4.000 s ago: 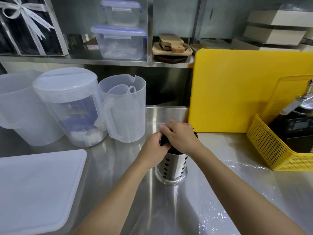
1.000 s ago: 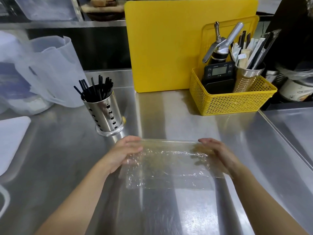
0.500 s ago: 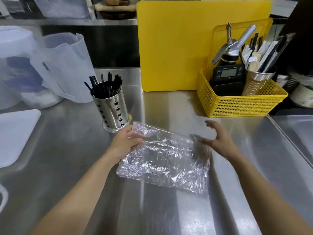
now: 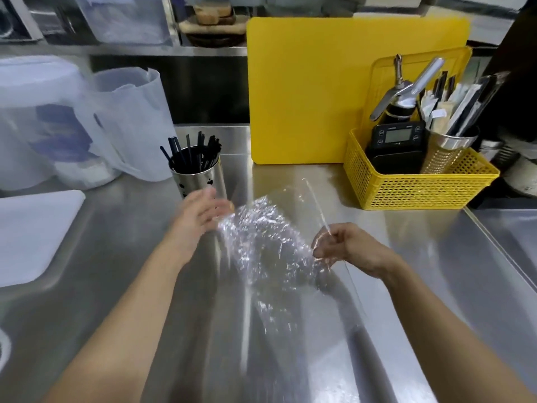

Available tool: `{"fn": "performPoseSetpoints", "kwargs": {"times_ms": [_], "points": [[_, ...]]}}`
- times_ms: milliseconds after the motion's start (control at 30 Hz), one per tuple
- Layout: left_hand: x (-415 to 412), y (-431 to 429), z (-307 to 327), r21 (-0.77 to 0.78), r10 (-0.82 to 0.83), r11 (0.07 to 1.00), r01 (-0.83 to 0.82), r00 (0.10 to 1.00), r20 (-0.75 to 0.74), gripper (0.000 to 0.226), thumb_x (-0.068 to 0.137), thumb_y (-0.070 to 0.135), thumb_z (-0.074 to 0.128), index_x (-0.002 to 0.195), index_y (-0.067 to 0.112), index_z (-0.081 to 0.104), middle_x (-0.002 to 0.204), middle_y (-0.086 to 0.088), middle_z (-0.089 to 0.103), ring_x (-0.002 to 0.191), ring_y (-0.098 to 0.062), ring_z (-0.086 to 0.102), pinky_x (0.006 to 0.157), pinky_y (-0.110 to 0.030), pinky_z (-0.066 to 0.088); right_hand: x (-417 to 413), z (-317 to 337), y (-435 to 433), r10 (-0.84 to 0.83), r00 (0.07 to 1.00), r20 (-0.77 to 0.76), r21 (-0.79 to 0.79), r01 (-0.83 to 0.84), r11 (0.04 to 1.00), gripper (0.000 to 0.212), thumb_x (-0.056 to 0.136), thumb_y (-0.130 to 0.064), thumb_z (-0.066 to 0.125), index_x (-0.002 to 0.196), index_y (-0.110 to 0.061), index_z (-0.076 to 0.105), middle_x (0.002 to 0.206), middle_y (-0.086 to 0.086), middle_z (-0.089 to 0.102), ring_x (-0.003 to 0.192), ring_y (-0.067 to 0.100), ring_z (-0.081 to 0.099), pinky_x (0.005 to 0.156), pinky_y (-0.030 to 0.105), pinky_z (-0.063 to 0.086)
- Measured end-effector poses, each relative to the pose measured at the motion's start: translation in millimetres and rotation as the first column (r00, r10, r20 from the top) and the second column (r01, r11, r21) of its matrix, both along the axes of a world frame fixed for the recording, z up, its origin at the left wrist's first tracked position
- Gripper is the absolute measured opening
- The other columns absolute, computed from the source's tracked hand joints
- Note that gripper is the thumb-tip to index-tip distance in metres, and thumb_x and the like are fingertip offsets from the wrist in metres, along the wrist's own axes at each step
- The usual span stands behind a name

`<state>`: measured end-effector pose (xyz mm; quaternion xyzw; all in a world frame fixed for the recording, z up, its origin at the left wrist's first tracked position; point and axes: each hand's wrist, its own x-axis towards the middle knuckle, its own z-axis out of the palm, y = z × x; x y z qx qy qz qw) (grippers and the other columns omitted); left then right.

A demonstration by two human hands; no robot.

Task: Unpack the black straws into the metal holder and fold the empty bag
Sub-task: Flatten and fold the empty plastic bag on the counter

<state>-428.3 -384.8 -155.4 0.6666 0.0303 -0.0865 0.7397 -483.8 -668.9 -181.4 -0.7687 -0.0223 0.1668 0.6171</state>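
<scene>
The black straws (image 4: pixel 191 155) stand bunched in the perforated metal holder (image 4: pixel 200 180) on the steel counter, left of centre. The empty clear plastic bag (image 4: pixel 267 242) is crinkled and lifted off the counter between my hands. My right hand (image 4: pixel 345 247) pinches the bag's right edge. My left hand (image 4: pixel 203 213), blurred and with fingers spread, is at the bag's left edge just in front of the holder; whether it grips the bag is unclear.
A yellow cutting board (image 4: pixel 308 91) leans at the back. A yellow basket (image 4: pixel 418 184) with a scale and utensils sits at the right. Translucent jugs (image 4: pixel 130 123) stand at the left, and a white board (image 4: pixel 32 231) lies near the left edge.
The bag lay flat under both hands a second ago; now it is raised and crumpled. My right hand has closed on its edge, and my left hand has moved up beside the holder.
</scene>
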Motion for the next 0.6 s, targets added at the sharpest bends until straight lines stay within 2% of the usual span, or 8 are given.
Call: {"fn": "performPoseSetpoints", "kwargs": {"times_ms": [67,133,200,267,367,400,500,600], "points": [[-8,2,-7,-0.173,-0.070,0.984,0.045,0.988,-0.141,0.052,0.071,0.054,0.053,0.100,0.010,0.057,0.071,0.001,0.069,0.066,-0.014,0.064,0.064,-0.026,0.049,3,-1,1,-0.083,0.997,-0.006,0.128,0.083,0.988,0.017,0.066,0.000,0.073,0.079,0.005,0.064,0.067,0.019,0.062,0.060,0.026,0.060,0.058,0.030,0.051],[-23,-8,-16,-0.223,-0.185,0.966,0.129,0.949,-0.254,0.060,0.067,0.061,0.054,0.099,0.010,0.057,0.069,-0.001,0.069,0.064,-0.015,0.066,0.069,-0.032,0.048,4,0,6,-0.129,0.992,-0.011,0.242,0.127,0.962,0.014,0.067,0.001,0.070,0.078,0.005,0.063,0.062,0.016,0.065,0.056,0.024,0.063,0.055,0.027,0.052],[-34,-19,-24,-0.254,-0.295,0.942,0.221,0.906,-0.304,0.083,0.060,0.061,0.069,0.123,0.011,0.048,0.092,-0.009,0.068,0.080,-0.024,0.066,0.078,-0.042,0.050,4,-1,11,-0.161,0.987,-0.019,0.264,0.161,0.951,0.012,0.069,0.002,0.070,0.079,0.002,0.063,0.063,0.014,0.065,0.056,0.021,0.065,0.055,0.027,0.052],[-39,-26,-22,-0.344,-0.385,0.898,0.275,0.869,-0.310,0.110,0.040,0.057,0.084,0.131,0.013,0.040,0.117,-0.024,0.058,0.096,-0.032,0.063,0.087,-0.050,0.049,4,-4,14,-0.203,0.979,-0.026,0.251,0.203,0.946,0.011,0.069,0.003,0.070,0.077,-0.003,0.065,0.064,0.012,0.064,0.058,0.020,0.064,0.056,0.027,0.052],[-42,-23,-14,-0.414,-0.392,0.876,0.248,0.866,-0.310,0.115,0.042,0.062,0.077,0.132,-0.001,0.039,0.122,-0.041,0.044,0.087,-0.018,0.069,0.079,-0.036,0.056,0,-8,13,-0.279,0.960,-0.034,0.245,0.279,0.929,0.013,0.074,0.008,0.067,0.075,-0.004,0.063,0.063,0.009,0.062,0.056,0.017,0.059,0.054,0.025,0.047],[-41,-21,-14,-0.363,-0.404,0.887,0.286,0.861,-0.308,0.114,0.041,0.064,0.078,0.131,0.002,0.042,0.125,-0.034,0.050,0.091,-0.017,0.068,0.084,-0.038,0.055,-1,-9,12,-0.304,0.952,-0.034,0.241,0.303,0.922,0.014,0.074,0.009,0.067,0.073,-0.005,0.063,0.063,0.009,0.062,0.056,0.018,0.058,0.054,0.025,0.047],[-47,-23,-18,-0.004,-0.406,0.903,0.430,0.850,-0.337,0.101,0.034,0.055,0.087,0.121,0.015,0.053,0.118,-0.008,0.065,0.112,-0.027,0.058,0.091,-0.042,0.049,-5,-13,12,-0.364,0.930,-0.041,0.228,0.364,0.903,0.017,0.075,0.008,0.067,0.073,-0.009,0.066,0.065,0.010,0.064,0.063,0.026,0.057,0.064,0.033,0.046],[-50,-31,-20,0.147,-0.274,0.931,0.334,0.906,-0.322,0.037,0.068,0.029,0.079,0.097,0.017,0.058,0.101,-0.001,0.068,0.112,-0.026,0.056,0.095,-0.045,0.046,-8,-15,14,-0.364,0.930,-0.046,0.233,0.365,0.901,0.012,0.074,0.005,0.069,0.076,-0.007,0.066,0.072,0.015,0.063,0.070,0.029,0.056,0.066,0.036,0.044]]}}
